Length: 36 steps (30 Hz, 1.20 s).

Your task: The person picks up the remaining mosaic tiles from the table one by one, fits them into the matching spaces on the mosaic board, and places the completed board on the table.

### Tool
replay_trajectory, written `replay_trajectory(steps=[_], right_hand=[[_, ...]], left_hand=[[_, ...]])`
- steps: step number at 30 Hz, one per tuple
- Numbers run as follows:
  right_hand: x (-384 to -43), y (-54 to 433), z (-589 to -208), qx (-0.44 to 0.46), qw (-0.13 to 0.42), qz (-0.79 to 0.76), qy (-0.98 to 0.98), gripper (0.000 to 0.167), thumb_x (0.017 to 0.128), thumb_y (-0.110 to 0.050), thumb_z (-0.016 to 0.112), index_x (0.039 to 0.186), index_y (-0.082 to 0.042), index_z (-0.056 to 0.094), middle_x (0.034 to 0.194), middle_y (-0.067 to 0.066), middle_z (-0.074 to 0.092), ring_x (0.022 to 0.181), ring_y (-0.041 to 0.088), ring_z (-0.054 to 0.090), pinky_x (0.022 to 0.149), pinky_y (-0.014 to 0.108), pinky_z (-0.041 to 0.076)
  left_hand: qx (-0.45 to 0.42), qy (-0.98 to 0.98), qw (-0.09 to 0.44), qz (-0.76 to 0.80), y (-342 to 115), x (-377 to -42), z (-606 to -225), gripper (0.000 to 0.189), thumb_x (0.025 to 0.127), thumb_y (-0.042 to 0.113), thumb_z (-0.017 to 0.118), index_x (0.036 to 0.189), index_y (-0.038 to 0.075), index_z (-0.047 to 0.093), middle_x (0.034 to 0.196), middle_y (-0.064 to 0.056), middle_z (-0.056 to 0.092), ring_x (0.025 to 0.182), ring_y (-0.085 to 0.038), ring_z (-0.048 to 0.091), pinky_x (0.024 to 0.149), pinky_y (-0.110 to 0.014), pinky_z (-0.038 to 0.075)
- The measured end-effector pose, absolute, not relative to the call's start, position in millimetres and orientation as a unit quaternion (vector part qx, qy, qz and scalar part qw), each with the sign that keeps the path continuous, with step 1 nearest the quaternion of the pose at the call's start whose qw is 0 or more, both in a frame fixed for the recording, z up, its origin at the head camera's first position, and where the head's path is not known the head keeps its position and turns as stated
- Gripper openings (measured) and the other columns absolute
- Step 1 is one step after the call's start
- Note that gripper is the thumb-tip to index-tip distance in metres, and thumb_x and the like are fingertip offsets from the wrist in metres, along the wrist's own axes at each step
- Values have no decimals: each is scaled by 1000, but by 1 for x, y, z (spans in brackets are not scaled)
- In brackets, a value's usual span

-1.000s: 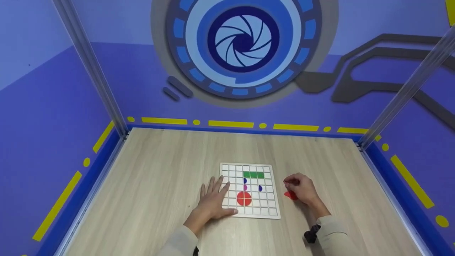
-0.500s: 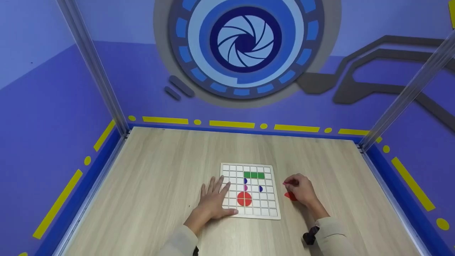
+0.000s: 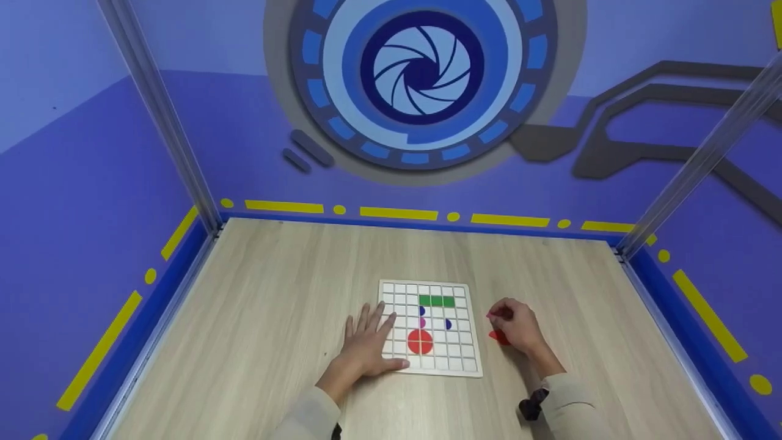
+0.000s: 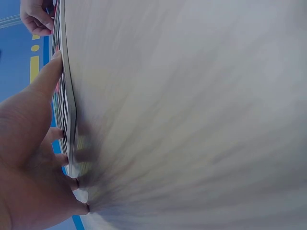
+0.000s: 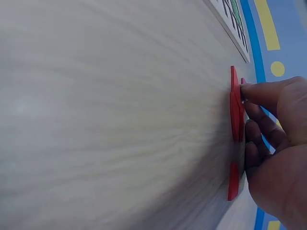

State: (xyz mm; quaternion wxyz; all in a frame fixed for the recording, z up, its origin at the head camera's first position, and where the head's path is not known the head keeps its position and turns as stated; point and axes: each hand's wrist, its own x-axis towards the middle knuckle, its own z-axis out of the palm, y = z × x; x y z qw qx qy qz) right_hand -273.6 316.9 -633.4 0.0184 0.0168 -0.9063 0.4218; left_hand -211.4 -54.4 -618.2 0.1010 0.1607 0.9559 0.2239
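Note:
A white grid board (image 3: 449, 365) lies on the table. On it are green squares (image 3: 436, 301), a red disc (image 3: 420, 341) made of sections, two dark blue half-rounds and a pink half-round (image 3: 422, 323). My left hand (image 3: 365, 345) rests spread over the board's left edge, its thumb near the lower left corner. To the right of the board, my right hand (image 3: 518, 324) pinches a small pink piece (image 5: 242, 81) between thumb and finger. Just below that hand lie red pieces (image 5: 235, 115); in the head view the hand partly covers the red pieces (image 3: 500, 338).
Another flat red piece (image 5: 233, 181) lies nearer the right wrist camera. The wooden table (image 3: 293, 275) is bounded by a blue back wall (image 3: 208, 140) and side walls, with metal posts (image 3: 177, 134) at its far corners.
The pink piece at my right fingertips shows more plainly than a second ago, with the hand nearly in place. The head view has shifted slightly. My left hand stays on the board.

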Motion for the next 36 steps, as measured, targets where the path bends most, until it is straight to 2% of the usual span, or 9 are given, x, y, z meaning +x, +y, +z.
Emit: replay_trajectory(steps=[10,19,27,31,36], right_hand=[[-277,310,-627,44,43,359,-931,12,96,4,73,96,-9,73,88,4,68,83,20,59,74,34,50],[-279,305,-618,79,34,325,-942,14,96,4,71,103,-6,79,96,8,69,87,20,60,81,40,54],[-277,277,-613,46,9,432,-901,10,102,1,66,106,-5,72,94,7,65,79,18,59,64,27,48],[-278,258,-612,43,8,477,-878,11,100,4,67,107,-4,71,97,9,67,87,20,60,69,26,49],[-281,240,-618,46,6,515,-856,12,97,7,69,105,-2,71,96,10,69,88,22,65,72,24,52]], left_hand=[[161,958,95,218,-53,-211,-618,105,87,67,77,166,12,35,176,-17,14,162,-45,6,124,-72,6],[161,958,94,217,-53,-210,-617,105,88,66,77,166,11,34,176,-17,14,162,-45,6,124,-71,6],[162,957,98,221,-54,-210,-616,105,88,67,76,167,12,34,177,-17,13,162,-45,5,125,-71,5],[162,955,98,227,-55,-210,-617,105,88,66,77,167,12,34,177,-17,12,162,-45,4,124,-71,4],[161,954,100,232,-55,-210,-618,106,88,66,77,167,12,33,177,-16,10,162,-45,2,124,-71,3]])
